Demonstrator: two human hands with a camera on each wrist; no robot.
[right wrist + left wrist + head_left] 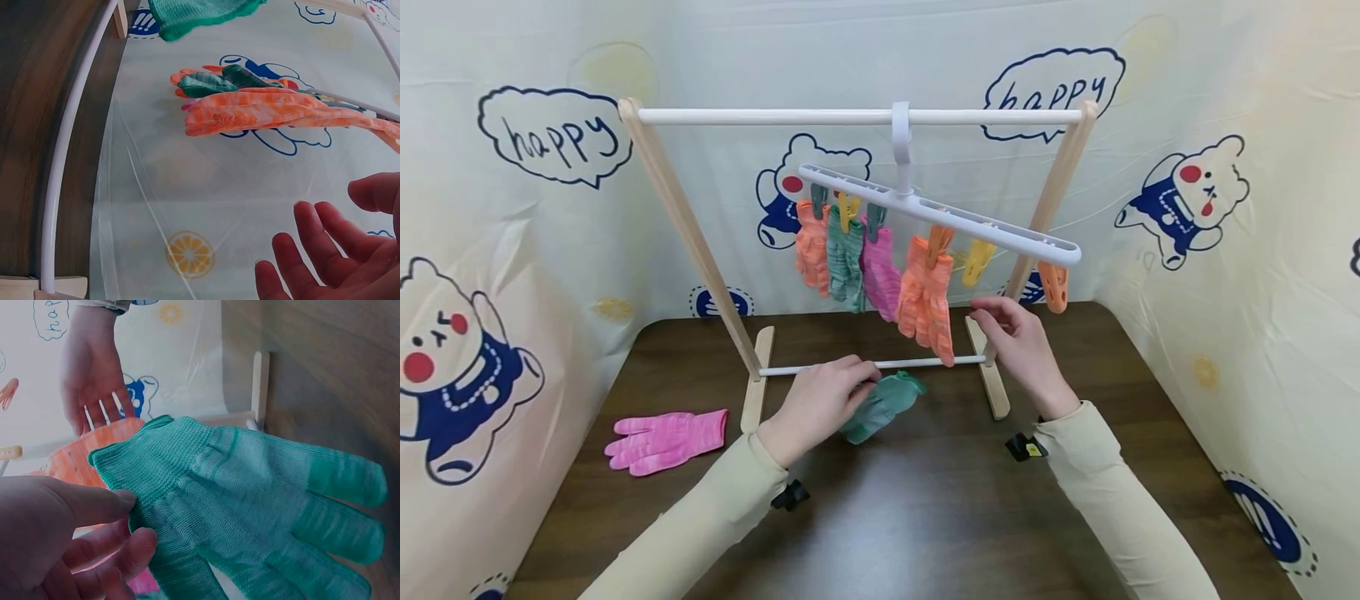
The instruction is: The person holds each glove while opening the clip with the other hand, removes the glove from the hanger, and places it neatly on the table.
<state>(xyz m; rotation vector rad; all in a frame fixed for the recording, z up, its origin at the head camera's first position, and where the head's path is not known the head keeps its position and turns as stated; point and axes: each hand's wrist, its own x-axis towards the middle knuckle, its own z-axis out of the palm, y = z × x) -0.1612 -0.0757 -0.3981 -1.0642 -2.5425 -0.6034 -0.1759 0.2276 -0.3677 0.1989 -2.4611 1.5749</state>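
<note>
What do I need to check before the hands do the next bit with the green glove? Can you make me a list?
1. Left hand pinches the green glove: ok.
2. Right hand is free to help: ok, its fingers hold nothing.
3. A clip has room: ok, the yellow clip nearest the right hand and the orange clip at the hanger's end have no glove.
4. Green glove is up at a clip: not ok, it is lower down and apart from them.
5. Hanger hook is over the top bar: ok.
6. Those clips squeeze tightly enough: cannot tell.
</note>
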